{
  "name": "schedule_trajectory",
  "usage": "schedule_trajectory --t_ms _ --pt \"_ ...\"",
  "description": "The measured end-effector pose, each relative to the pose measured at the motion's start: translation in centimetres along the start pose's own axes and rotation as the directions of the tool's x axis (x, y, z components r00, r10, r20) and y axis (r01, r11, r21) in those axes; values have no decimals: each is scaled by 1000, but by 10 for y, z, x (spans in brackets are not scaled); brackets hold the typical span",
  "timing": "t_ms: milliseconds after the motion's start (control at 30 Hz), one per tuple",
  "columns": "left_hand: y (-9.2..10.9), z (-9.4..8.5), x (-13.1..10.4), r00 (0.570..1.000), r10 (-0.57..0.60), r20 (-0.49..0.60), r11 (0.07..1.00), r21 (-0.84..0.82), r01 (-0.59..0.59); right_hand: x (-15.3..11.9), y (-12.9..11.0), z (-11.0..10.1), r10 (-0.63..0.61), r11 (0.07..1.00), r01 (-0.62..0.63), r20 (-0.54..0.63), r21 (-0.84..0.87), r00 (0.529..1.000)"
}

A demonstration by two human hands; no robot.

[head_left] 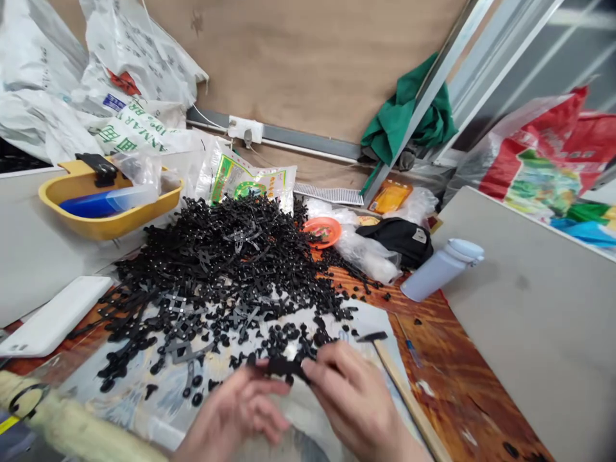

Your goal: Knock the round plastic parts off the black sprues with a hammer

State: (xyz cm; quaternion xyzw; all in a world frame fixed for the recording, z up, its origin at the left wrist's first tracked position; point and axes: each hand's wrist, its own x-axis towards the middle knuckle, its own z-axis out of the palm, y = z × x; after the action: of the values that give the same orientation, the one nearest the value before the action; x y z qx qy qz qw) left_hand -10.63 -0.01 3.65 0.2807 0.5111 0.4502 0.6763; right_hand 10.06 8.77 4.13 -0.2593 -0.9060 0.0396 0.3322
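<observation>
Near the bottom centre, my left hand [240,407] and my right hand [353,398] hold a small dark strip-like black plastic part [285,367] between them. The right thumb and fingers pinch its right end. At its left end are the left thumb and forefinger, while the other left fingers curl loosely below. Motion blur hides the part's detail. Just beyond the hands, loose black plastic pieces [283,337] lie on a pale sheet [129,359]. Behind them rises a large heap of similar black parts [231,250]. A hammer [409,401] with a wooden handle lies beside my right hand.
At left are a yellow tray [110,228] holding a blue item and a white flat device [58,314]. A pale blue bottle [440,271], black pouch [402,240] and orange dish [322,232] stand at right. A grey panel [534,308] borders the wooden table [462,366].
</observation>
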Motion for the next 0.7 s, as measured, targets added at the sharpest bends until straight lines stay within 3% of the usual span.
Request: schedule_trajectory --t_ms 33,67,133,233,333,433,567,633,700 --pt "1 8 7 994 36 106 987 -161 -19 -11 -9 -4 -91 996 91 -5 -5 996" --pt "1 14 12 980 12 198 970 -239 37 -21 -14 -6 -125 992 125 -3 -4 992" --pt "0 23 17 958 2 286 959 -271 79 -43 -17 -8 -75 997 75 1 10 997" --pt "-3 31 15 967 -29 253 980 -184 77 -68 -14 -6 94 994 -91 -55 53 994" --pt "-9 39 10 987 -39 154 990 -130 59 -77 -14 -4 353 917 -315 -132 245 926" --pt "-18 46 8 997 -27 77 996 -81 34 -76 -16 -5 628 628 -538 42 563 777" --pt "-29 47 7 1000 16 -20 999 38 -15 -74 -20 -1 732 171 -670 362 723 577" --pt "-33 45 6 997 43 -68 995 91 -37 -74 -24 3 744 41 -668 424 743 517" --pt "-36 40 6 993 54 -107 993 109 -42 -73 -28 7 741 -39 -611 433 791 514"
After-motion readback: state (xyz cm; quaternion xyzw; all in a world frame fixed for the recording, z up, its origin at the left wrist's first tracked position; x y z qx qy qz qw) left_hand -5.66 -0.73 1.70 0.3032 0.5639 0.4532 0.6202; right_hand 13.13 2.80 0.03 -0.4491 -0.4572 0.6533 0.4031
